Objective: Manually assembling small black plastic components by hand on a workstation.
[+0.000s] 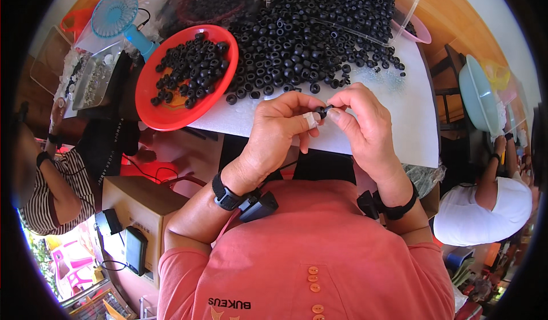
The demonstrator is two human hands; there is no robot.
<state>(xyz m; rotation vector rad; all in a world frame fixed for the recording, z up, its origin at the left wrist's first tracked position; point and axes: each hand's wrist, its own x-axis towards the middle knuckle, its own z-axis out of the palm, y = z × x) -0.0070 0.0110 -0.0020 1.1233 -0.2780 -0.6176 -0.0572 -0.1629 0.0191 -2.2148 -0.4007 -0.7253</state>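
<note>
Between my two hands, just over the table's near edge, is a small black ring-like plastic piece. My left hand pinches it between thumb and fingers; a strip of white tape wraps the thumb. From the other side my right hand brings thumb and forefinger together at the piece, and whatever is in that pinch is too small to make out. Beyond my hands spreads a big heap of similar black pieces. To the left a red plate holds many more of them.
A blue fan stands at the back left, near a metal tray of small parts. The white tabletop carries the heap, with a pink bowl behind it. Two people sit at either side; a pale blue basin is at right.
</note>
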